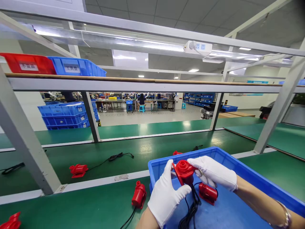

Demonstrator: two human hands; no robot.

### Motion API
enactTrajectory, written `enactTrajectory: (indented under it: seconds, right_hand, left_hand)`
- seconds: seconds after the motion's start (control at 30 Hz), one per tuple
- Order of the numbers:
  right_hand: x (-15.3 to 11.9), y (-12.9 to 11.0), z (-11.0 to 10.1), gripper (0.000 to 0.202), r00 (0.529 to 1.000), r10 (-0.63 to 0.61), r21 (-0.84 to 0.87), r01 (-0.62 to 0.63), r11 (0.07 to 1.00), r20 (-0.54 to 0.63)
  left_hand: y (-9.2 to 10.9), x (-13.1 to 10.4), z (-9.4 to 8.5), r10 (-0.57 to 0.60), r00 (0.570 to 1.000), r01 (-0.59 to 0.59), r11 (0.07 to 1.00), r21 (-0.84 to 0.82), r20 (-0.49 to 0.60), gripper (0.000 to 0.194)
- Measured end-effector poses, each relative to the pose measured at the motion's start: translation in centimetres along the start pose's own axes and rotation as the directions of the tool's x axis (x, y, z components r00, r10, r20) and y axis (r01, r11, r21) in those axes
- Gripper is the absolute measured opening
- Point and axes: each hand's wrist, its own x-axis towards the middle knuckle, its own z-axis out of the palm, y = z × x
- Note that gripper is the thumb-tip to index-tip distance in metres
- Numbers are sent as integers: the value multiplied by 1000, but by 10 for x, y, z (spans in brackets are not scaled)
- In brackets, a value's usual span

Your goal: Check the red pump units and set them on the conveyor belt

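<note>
A red pump (184,170) with a round outlet on top is held up above the blue bin (152,167). My right hand (215,173), in a white glove, pinches its right side. My left hand (164,194), also gloved, cups its flat base from the left, thumb stretched under it. A bundled black cable (190,210) hangs below the pump into the bin. Behind it, another red pump (208,193) lies on the bin's floor, just under my right fingers. Left of the bin, a third red pump (138,194) rests on the green bench with its cable trailing forward.
Another red pump (78,170) with a black cord (116,156) lies on the green belt (100,165). A red part (11,221) shows at the lower left. Metal posts (26,136) carry a shelf with red (30,63) and blue (76,66) bins. People sit far back.
</note>
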Motion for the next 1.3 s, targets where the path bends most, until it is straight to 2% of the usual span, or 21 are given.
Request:
enactTrajectory:
  seconds: [0.1, 0.2, 0.27, 0.4, 0.53, 0.73, 0.87, 0.93, 1.0, 1.13, 1.2, 1.3]
  right_hand:
    - [-3, -1, 12, 64, 998, -56, 171, 54, 984, 7]
    - [-3, 7, 17, 58, 980, -194, 253, 199, 947, -45]
    - [-3, 13, 20, 53, 964, -255, 225, 265, 938, -73]
    - [-8, 16, 27, 42, 953, -304, 103, 304, 947, -17]
    - [-13, 12, 33, 41, 932, -363, 13, 363, 932, -5]
    - [-16, 11, 33, 44, 934, -355, -32, 354, 935, -37]
    - [-22, 11, 38, 46, 929, -350, -135, 333, 933, -122]
    - [-26, 12, 43, 45, 912, -373, -190, 341, 921, -172]
    - [-28, 15, 46, 41, 881, -422, -239, 372, 897, -214]
    - [-31, 22, 49, 34, 821, -527, -328, 447, 832, -219]
    - [-32, 24, 48, 33, 806, -556, -355, 468, 809, -203]
    - [-33, 23, 46, 30, 785, -585, -360, 496, 790, -202]
  left_hand:
    - [5, 3, -3, -4, 1000, -1, 964, -265, -18, 75]
    - [11, 5, -9, 36, 999, -31, 849, -528, -2, 57]
    - [13, 4, -11, 36, 999, -14, 775, -632, 22, 50]
    - [14, -1, -9, 47, 995, 40, 614, -788, 87, 45]
    - [14, -3, -4, 64, 994, 35, 558, -829, 86, 40]
    - [16, -4, -2, 86, 991, 38, 532, -846, 98, 46]
    - [19, -2, 2, 33, 992, 98, 403, -910, 121, 59]
    - [22, -1, 2, -10, 991, 130, 360, -924, 136, 70]
    - [26, 0, 1, -40, 981, 190, 340, -921, 188, 73]
    - [26, -3, -2, -51, 954, 298, 265, -917, 295, 68]
    - [23, -5, -4, -52, 949, 316, 226, -922, 312, 65]
    - [18, -8, -8, -64, 946, 324, 108, -940, 319, 62]
